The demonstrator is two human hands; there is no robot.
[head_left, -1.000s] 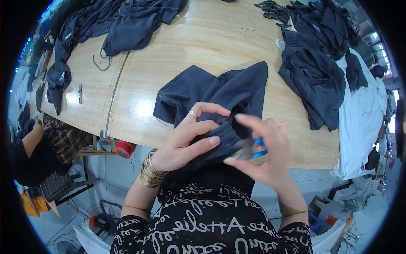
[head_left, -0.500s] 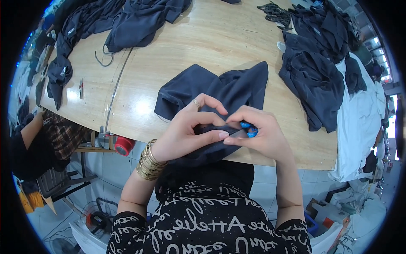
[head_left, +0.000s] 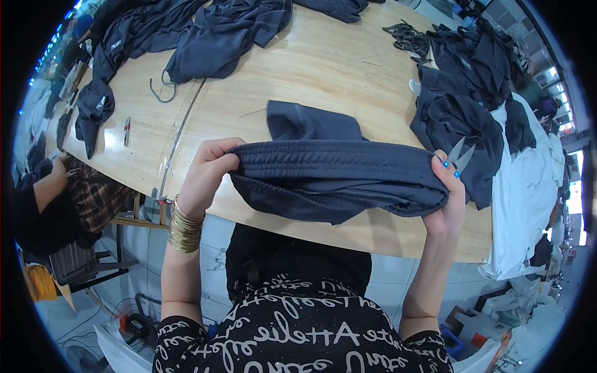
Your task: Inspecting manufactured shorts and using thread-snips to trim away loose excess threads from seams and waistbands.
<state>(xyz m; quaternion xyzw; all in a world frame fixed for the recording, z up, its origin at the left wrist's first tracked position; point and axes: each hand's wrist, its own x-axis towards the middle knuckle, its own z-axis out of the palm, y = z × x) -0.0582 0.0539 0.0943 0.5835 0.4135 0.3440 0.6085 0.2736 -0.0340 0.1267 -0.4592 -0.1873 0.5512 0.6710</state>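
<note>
A dark blue pair of elastic-waist pants is stretched wide between my hands, its rows of waistband stitching facing up and the opening toward me. My left hand, gold bangles at the wrist, is closed round the left end of the waistband. At the other end my right hand grips the band, its thumb side on top and some fingers hidden inside the cloth. Two pointed blades of thread snips stick out past my right fingertips; their handles are hidden. Part of the pants lies on the table beyond the band.
The wooden table has a seam on its left. Dark garments lie at the far left, more dark garments at the right beside white cloth. A small tool rests at left. A person sits nearby.
My hands, close together at the cloth with the snips' blades between them, have moved apart. The waistband is now spread open between them, and the blades point up and outward.
</note>
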